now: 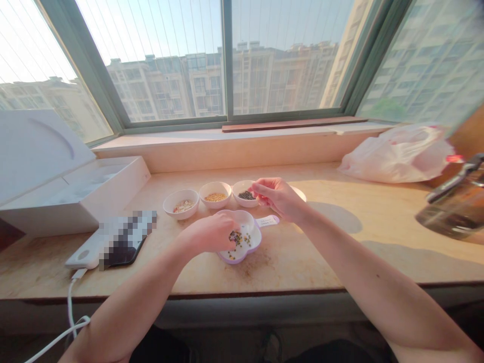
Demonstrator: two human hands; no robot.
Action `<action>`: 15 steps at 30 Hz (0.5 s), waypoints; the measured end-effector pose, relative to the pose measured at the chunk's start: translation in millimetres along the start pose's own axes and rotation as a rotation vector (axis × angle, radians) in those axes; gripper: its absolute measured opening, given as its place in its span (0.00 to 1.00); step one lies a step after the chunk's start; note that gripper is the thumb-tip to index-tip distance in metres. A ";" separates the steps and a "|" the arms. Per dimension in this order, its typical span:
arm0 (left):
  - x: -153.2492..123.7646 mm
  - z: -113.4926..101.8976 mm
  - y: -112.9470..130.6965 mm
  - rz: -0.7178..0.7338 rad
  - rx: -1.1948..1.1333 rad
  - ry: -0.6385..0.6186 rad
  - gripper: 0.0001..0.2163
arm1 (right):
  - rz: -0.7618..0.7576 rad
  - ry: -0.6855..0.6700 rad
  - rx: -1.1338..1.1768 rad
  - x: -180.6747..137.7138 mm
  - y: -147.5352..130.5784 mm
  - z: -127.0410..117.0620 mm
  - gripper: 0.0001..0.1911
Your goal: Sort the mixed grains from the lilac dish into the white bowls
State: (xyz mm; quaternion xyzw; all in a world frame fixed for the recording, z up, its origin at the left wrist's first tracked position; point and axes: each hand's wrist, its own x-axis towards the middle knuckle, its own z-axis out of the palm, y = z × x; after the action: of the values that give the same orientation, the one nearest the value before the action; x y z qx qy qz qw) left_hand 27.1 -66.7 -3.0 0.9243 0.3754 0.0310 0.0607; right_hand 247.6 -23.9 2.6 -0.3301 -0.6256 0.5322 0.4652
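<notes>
My left hand (215,233) reaches down into a white and lilac flower-shaped dish (247,222), its fingers curled together at a scatter of dark and yellow grains (247,239). Whatever lies between those fingertips is hidden. Over the right side of a white bowl of dark beans (245,195), my right hand (279,198) is closed in a pinch; anything in it is too small to name. Left of that bowl stand a bowl of yellow grains (215,196) and a bowl of pale, flat pieces (183,205). The dish has a labelled handle (267,221).
Another white rim (300,193) shows behind my right wrist. At left lie a phone (132,239), a white power bank (85,252) with a cable (71,297), and an open white box (113,186). A plastic bag (397,156) and a dark, clear-sided container (449,214) stand at right.
</notes>
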 end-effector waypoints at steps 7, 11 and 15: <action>6.9 13.3 11.3 -0.018 0.181 -0.057 0.13 | 0.005 -0.003 -0.064 1.5 3.9 -3.9 0.20; 12.1 16.4 15.8 0.005 0.276 -0.095 0.12 | 0.001 -0.009 -0.054 1.1 3.0 -4.9 0.17; 14.7 16.8 14.2 0.017 0.279 -0.045 0.11 | -0.009 -0.027 -0.029 -0.3 -1.0 -4.4 0.17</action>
State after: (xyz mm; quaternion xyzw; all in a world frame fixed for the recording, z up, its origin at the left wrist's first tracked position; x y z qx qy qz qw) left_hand 49.2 -68.1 -17.6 0.9274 0.3668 -0.0419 -0.0602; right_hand 252.0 -22.8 3.5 -0.3266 -0.6409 0.5254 0.4545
